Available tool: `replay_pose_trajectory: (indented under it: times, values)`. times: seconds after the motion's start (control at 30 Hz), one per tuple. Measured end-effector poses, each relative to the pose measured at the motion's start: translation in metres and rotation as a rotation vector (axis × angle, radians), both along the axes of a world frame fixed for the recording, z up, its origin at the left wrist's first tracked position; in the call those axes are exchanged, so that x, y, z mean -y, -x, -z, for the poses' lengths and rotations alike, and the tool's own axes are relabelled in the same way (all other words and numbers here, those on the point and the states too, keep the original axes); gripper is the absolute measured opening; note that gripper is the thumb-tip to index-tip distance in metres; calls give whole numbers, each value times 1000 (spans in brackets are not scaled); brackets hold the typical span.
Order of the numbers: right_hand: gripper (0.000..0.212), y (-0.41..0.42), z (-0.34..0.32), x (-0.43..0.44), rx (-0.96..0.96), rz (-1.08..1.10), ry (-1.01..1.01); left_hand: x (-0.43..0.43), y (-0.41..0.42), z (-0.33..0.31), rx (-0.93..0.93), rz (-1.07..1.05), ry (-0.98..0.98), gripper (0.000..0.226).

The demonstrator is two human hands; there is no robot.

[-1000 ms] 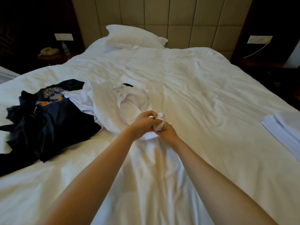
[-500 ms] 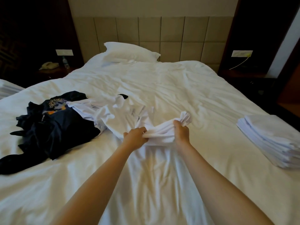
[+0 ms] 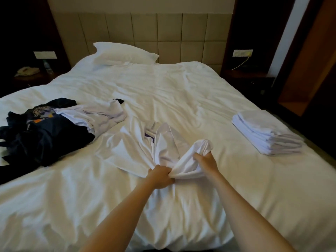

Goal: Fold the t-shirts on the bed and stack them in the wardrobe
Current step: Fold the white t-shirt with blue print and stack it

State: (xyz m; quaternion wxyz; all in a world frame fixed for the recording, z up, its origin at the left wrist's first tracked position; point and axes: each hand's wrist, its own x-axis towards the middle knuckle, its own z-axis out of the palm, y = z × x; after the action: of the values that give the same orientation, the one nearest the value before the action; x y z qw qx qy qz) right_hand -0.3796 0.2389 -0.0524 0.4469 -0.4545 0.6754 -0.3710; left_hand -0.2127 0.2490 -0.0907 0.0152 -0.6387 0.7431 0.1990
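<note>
White t-shirt (image 3: 163,151) lies crumpled in the near middle of the bed (image 3: 181,88), its far part spread loosely over the duvet and its near edge gathered up between two hands. The left hand (image 3: 161,176) has its fingers curled into a fist round a tight bunch of the cloth. The right hand (image 3: 206,160), just to the right and a little farther off, has its fingers wrapped round a fold that balloons up over the knuckles. The fabric between the two hands hangs slack. The garment looks thin, light and wholly limp, so it should lift with no effort but will sag, twist and drag on the white duvet, which is nearly the same colour and makes the edges hard to read. It is not fragile and hardly slippery. A bunched grip gives little control of shape; the better hold is likely a pinch at each shoulder seam or at the two hem corners, hands well apart, so the cloth hangs flat before it is laid down. Dark t-shirts (image 3: 45,135) and another white shirt (image 3: 98,115) lie heaped at the left, and a folded stack (image 3: 267,135) sits near the right edge.
</note>
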Motion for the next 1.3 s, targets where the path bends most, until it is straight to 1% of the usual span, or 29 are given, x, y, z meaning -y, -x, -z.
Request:
replay_pose_trajectory:
  times: [0.1,0.13,0.2,0.33,0.4,0.43,0.5,0.6,0.7,0.77,0.83,0.9,0.93,1.0,1.07,1.1,1.13,1.17,1.23,1.3]
  values:
    - [67,10,7,-20,-276,-151,-142,-8,13,0,28,42,-35,31]
    - [67,12,9,-26,-359,-183,-168,-9,15,-3,26,61,-44,30]
    - [65,16,8,-35,-442,-173,-182,-10,21,-11,-24,103,-64,29]
    - [73,25,1,-46,-699,-135,-58,-17,32,-27,-188,155,-132,34]
    - [69,32,-1,-50,-816,-149,15,-21,39,-35,-256,151,-194,44]
    - [67,36,-2,-52,-851,-142,36,-23,44,-39,-287,148,-212,45]
    - [68,44,-2,-54,-885,-117,34,-24,51,-47,-322,156,-192,35]
    - [77,53,-1,-57,-899,-124,-17,-25,60,-57,-345,170,-60,25]
    - [83,58,4,-61,-869,-148,-30,-26,65,-64,-457,146,-12,17]
    - [86,58,6,-63,-868,-164,-38,-27,69,-65,-501,131,21,22]
    - [88,58,4,-63,-913,-191,-35,-27,73,-65,-512,119,58,26]
    - [88,57,0,-60,-949,-290,-15,-27,77,-67,-515,113,91,28]
    - [84,56,-2,-59,-957,-353,2,-26,78,-68,-526,109,105,28]
    - [63,52,-7,-56,-937,-419,43,-25,78,-72,-559,91,134,24]
    - [35,49,-12,-55,-887,-411,99,-24,79,-78,-593,70,167,13]
    - [21,48,-15,-55,-844,-403,113,-23,78,-82,-602,63,189,12]
    - [16,47,-17,-56,-779,-399,123,-22,77,-84,-604,55,210,17]
    - [18,48,-19,-57,-696,-382,129,-21,76,-87,-602,48,227,21]
    - [20,51,-22,-56,-558,-308,148,-22,72,-90,-593,47,247,20]
    - [20,54,-25,-56,-495,-228,177,-23,68,-91,-582,36,231,19]
